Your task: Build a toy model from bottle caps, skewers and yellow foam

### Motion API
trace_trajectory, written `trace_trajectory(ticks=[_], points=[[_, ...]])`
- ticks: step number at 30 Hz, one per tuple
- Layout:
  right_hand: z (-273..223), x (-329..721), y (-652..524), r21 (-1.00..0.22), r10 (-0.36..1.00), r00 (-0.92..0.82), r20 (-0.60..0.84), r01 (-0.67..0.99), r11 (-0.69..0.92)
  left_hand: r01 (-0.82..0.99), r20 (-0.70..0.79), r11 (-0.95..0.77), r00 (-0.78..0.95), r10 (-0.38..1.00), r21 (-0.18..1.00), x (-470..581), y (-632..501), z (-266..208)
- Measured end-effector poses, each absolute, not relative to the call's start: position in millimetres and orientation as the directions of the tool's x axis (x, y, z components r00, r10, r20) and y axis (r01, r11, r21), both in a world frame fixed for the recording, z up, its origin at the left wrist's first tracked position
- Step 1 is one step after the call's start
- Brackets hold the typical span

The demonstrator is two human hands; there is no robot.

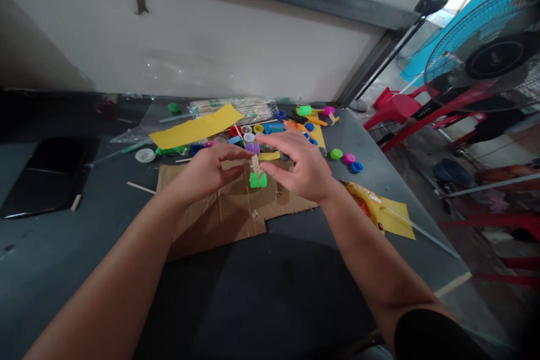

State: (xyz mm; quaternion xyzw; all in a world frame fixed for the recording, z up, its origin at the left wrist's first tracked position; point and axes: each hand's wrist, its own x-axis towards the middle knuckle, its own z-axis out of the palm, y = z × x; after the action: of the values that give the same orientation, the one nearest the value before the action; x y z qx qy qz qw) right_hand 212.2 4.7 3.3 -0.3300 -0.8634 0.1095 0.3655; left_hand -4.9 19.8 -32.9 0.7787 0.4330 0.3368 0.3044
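Over a piece of brown cardboard (236, 219), my two hands meet around a small piece made of light wooden sticks and bottle caps (255, 162). Bright green caps (258, 180) sit at its near end, and a purple cap (252, 148) shows just beyond the sticks. My left hand (213, 167) comes from the left, thumb and forefinger curved against the sticks. From the right, my right hand (301, 164) bends its fingers over the far side, its thumb tip at the sticks by the green caps. The exact contact points are partly hidden.
A yellow paper strip (196, 126), a bag of wooden sticks (236, 108) and many coloured caps lie behind the hands. A black phone (48, 174) rests at left. Yellow packaging (367, 202) lies right. Beyond the table's right edge stand a fan (493, 56) and red chairs (396, 109).
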Motion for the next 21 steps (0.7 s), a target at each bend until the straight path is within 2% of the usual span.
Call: trace_trajectory(ticks=[2, 5, 9, 11, 16, 19, 21], points=[[9, 214, 0, -0.495, 0.676, -0.403, 0.617, 0.470, 0.731, 0.515, 0.275, -0.397, 0.299, 0.914, 0.760, -11, 17, -19], [20, 218, -4, -0.602, 0.702, -0.188, 0.687, 0.395, 0.694, 0.558, 0.346, -0.320, 0.063, 0.936, 0.766, -17, 12, 2], [38, 219, 5, -0.678, 0.717, -0.001, 0.697, 0.323, 0.660, 0.536, 0.494, -0.328, -0.200, 0.846, 0.778, -17, 4, 29], [49, 218, 10, -0.686, 0.730, -0.013, 0.684, 0.329, 0.649, 0.517, 0.538, -0.357, -0.254, 0.804, 0.778, -14, 2, 41], [70, 225, -9, -0.662, 0.769, -0.157, 0.619, 0.423, 0.619, 0.599, 0.622, -0.392, -0.235, 0.747, 0.698, -9, -8, 62], [62, 241, -39, -0.669, 0.822, -0.198, 0.535, 0.495, 0.554, 0.602, 0.577, -0.352, -0.228, 0.785, 0.717, -16, -18, 61], [47, 253, -61, -0.686, 0.859, -0.236, 0.454, 0.523, 0.506, 0.686, 0.510, -0.255, -0.195, 0.837, 0.681, -26, -24, 51]])
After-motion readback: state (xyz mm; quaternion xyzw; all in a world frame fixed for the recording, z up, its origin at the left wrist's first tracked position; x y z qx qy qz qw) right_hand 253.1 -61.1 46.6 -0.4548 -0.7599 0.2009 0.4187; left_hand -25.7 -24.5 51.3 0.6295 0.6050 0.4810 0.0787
